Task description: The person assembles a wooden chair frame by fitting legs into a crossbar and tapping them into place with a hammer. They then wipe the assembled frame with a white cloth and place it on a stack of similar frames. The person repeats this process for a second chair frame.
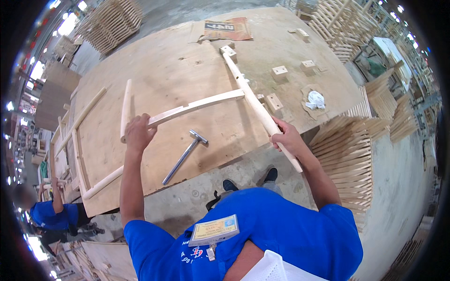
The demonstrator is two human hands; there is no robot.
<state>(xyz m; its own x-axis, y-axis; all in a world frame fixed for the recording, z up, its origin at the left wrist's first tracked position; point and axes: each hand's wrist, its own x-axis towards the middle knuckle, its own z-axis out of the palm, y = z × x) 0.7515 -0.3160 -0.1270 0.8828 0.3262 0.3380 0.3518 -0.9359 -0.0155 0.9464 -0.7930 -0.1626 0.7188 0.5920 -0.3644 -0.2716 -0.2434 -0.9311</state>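
Observation:
On the plywood table lies a wooden frame part: a long round leg (253,102), a flat, slightly curved crossbar (211,100) and a shorter round leg (126,100). The crossbar meets the long leg near its middle. My left hand (139,133) is closed around the crossbar's left end, beside the shorter leg; its fingers hide that joint. My right hand (287,136) grips the lower part of the long leg, whose end juts past the table's near edge. Between my arms, a metal hammer (185,157) lies on the table, its head pointing away from me.
Several small wooden blocks (280,72) sit on the right of the table (159,84), near a crumpled white wad (315,99). Flattened cardboard (227,29) lies at the far edge. Another wooden frame (79,159) rests left. Stacked wooden parts (344,157) stand right. A co-worker (55,213) is at left.

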